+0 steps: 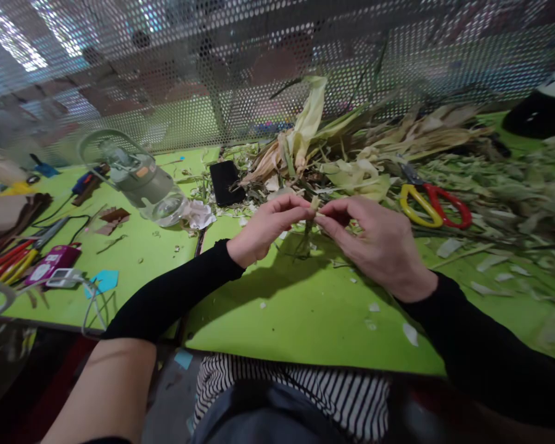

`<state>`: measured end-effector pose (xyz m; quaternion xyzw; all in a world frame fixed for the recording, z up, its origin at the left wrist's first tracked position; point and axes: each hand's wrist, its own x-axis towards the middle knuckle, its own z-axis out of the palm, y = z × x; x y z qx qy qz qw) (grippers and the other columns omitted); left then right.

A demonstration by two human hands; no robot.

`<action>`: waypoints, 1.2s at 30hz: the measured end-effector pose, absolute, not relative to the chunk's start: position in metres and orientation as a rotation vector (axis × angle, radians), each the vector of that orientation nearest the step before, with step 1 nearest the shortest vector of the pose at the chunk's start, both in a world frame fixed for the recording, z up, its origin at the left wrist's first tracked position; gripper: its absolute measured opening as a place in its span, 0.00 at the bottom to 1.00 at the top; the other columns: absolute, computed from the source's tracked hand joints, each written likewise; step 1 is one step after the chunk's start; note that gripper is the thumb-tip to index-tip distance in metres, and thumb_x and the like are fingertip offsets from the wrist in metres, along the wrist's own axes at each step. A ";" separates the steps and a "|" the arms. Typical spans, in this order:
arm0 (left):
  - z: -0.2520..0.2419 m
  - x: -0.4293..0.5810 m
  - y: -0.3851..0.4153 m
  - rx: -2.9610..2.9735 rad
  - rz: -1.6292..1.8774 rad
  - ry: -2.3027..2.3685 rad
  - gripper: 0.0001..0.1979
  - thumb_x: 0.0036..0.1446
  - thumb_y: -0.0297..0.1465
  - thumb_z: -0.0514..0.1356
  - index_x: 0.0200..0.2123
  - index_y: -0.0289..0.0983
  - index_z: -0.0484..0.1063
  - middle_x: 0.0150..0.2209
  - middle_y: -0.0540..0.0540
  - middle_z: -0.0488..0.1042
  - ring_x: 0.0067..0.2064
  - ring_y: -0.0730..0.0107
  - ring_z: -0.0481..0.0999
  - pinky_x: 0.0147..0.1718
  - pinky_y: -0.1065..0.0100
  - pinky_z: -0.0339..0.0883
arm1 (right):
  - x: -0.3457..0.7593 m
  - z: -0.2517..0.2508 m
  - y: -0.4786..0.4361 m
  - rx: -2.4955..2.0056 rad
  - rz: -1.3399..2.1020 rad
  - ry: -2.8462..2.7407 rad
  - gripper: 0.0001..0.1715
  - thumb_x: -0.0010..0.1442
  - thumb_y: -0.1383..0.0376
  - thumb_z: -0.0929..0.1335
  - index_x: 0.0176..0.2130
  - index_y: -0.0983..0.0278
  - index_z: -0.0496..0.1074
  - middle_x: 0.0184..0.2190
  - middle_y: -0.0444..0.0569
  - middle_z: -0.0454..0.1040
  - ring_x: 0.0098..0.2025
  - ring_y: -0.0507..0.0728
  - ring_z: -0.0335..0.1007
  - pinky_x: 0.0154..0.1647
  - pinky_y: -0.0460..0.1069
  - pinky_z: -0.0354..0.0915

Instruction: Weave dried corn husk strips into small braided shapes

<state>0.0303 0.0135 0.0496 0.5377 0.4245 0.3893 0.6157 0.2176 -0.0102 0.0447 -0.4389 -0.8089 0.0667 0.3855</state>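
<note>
Between the fingertips of my left hand [274, 223] and my right hand [374, 240] is a small pale piece of corn husk [315, 203]. Both hands pinch it from either side, just above the green table [305, 320]. Thin dark strands hang below the fingers, partly in shadow. Right behind the hands lies a heap of dried and pale green corn husks [308, 126]. A pair of scissors [435, 206] with one yellow and one red handle rests on the husks beyond my right hand. Fingertips hide part of the held piece.
A black phone [227, 183] and a clear bottle with a grey-green lid [143, 179] lie left of the heap. Farther left are a purple box [54, 264], a blue paper piece [102, 282] and red-handled tools [9, 259]. A perforated metal screen [185, 74] stands behind.
</note>
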 end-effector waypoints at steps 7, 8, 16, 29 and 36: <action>0.052 0.031 0.012 1.188 0.865 1.005 0.06 0.60 0.30 0.64 0.32 0.38 0.69 0.34 0.52 0.73 0.35 0.78 0.68 0.37 0.72 0.59 | 0.222 0.043 -0.006 -1.058 -0.023 -2.253 0.12 0.73 0.60 0.62 0.38 0.59 0.70 0.33 0.52 0.76 0.34 0.60 0.70 0.37 0.56 0.67; 0.052 0.031 0.012 1.187 0.867 1.008 0.06 0.60 0.30 0.63 0.32 0.38 0.69 0.34 0.52 0.73 0.35 0.78 0.68 0.36 0.72 0.59 | 0.222 0.043 -0.006 -1.059 -0.021 -2.260 0.13 0.73 0.59 0.62 0.37 0.59 0.70 0.33 0.52 0.76 0.34 0.60 0.69 0.37 0.56 0.66; 0.048 0.031 0.012 1.237 0.909 0.938 0.05 0.58 0.30 0.65 0.32 0.37 0.70 0.34 0.53 0.72 0.36 0.77 0.69 0.42 0.69 0.63 | 0.219 0.048 -0.007 -1.134 0.262 -2.165 0.12 0.72 0.62 0.62 0.34 0.59 0.67 0.29 0.47 0.73 0.28 0.55 0.65 0.30 0.51 0.59; 0.045 0.026 0.016 1.344 0.767 0.815 0.10 0.56 0.33 0.69 0.33 0.35 0.72 0.33 0.53 0.72 0.35 0.78 0.69 0.40 0.68 0.65 | 0.229 0.051 -0.004 -1.138 0.619 -1.978 0.16 0.66 0.50 0.71 0.43 0.58 0.77 0.37 0.50 0.81 0.33 0.58 0.73 0.33 0.53 0.68; 0.045 0.025 0.017 1.271 0.695 0.735 0.16 0.53 0.37 0.71 0.37 0.34 0.72 0.34 0.52 0.75 0.33 0.80 0.71 0.39 0.68 0.67 | 0.225 0.054 -0.007 -1.150 0.457 -1.991 0.10 0.69 0.58 0.68 0.37 0.60 0.75 0.32 0.48 0.79 0.32 0.57 0.72 0.35 0.53 0.67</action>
